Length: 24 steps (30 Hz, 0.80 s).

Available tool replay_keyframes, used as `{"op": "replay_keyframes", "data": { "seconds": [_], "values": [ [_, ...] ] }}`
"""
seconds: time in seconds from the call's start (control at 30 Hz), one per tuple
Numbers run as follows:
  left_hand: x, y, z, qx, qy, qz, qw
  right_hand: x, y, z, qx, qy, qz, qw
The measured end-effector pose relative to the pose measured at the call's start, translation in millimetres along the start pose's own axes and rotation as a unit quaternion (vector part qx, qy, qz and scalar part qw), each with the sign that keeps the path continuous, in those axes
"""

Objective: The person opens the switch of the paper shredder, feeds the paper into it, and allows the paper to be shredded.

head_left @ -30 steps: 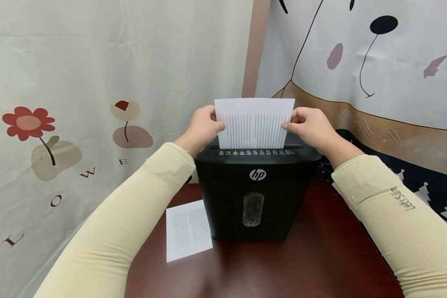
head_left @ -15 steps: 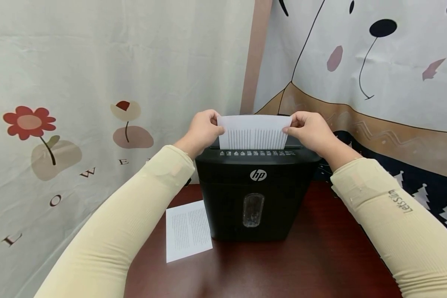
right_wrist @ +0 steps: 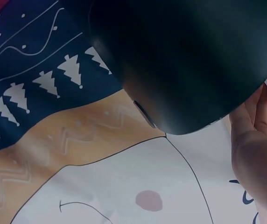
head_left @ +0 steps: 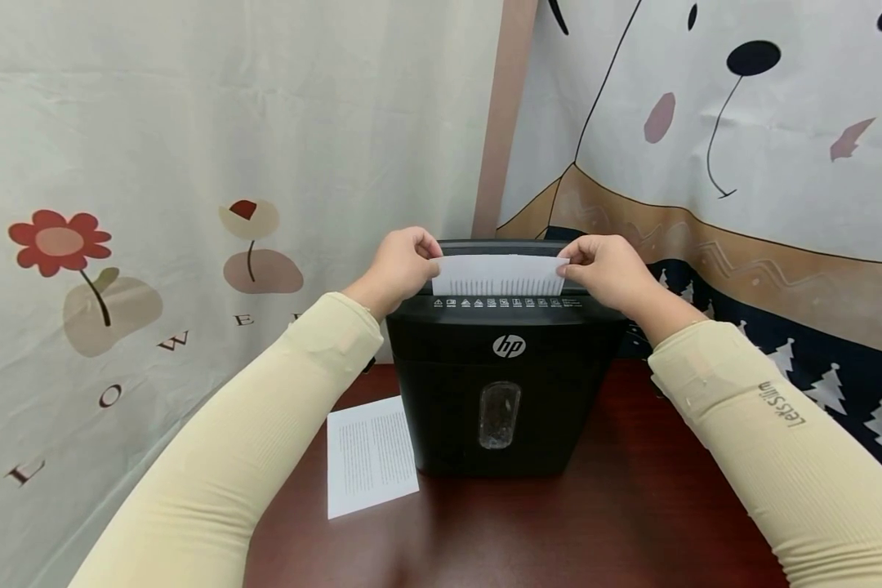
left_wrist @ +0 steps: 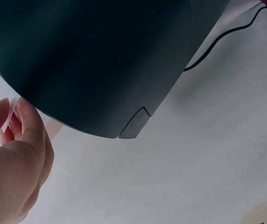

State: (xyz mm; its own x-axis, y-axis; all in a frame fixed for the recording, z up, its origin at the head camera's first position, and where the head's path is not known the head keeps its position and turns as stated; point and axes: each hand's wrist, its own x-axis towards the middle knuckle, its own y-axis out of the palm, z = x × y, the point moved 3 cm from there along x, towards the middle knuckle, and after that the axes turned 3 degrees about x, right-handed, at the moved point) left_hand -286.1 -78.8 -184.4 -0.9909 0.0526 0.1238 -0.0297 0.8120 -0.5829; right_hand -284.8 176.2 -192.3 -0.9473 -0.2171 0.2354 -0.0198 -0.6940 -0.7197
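A printed sheet of paper (head_left: 500, 269) stands in the top slot of a black HP paper shredder (head_left: 448, 392), with only a short strip above the slot. My left hand (head_left: 404, 265) pinches its left edge between thumb and fingers. On the opposite edge, my right hand (head_left: 606, 265) pinches the sheet in the same way. Each wrist view shows the shredder's dark side, with the left hand (left_wrist: 21, 144) and the right hand (right_wrist: 259, 135) at its top rim. The lower part of the sheet is hidden inside the shredder.
Another printed sheet (head_left: 371, 457) lies on the dark red table (head_left: 529, 531), left of the shredder. Behind hang a pale curtain (head_left: 367, 106) and a bear-patterned cloth (head_left: 632, 163). A black cord (left_wrist: 222, 37) runs from the shredder in the left wrist view.
The sheet has sunk steadily into the shredder slot, from a tall piece to a short strip. Both hands have moved down with it, keeping their pinch on its edges.
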Motion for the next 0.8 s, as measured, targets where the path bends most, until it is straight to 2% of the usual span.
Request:
{"op": "replay_keyframes", "data": {
  "seconds": [0.27,0.63,0.8],
  "values": [
    [0.8,1.4,2.7,0.01,0.002,0.01,0.9999,-1.0,1.9,-2.2,-0.01,-0.001,0.01,0.9999],
    [2.1,1.2,5.2,0.013,0.01,0.007,0.9998,-3.3,2.3,-0.9,-0.012,-0.01,0.006,0.9999],
    [0.3,0.7,5.7,0.039,0.033,0.006,0.9987,-4.8,2.9,0.2,-0.01,-0.016,0.0,0.9998]
  ]
}}
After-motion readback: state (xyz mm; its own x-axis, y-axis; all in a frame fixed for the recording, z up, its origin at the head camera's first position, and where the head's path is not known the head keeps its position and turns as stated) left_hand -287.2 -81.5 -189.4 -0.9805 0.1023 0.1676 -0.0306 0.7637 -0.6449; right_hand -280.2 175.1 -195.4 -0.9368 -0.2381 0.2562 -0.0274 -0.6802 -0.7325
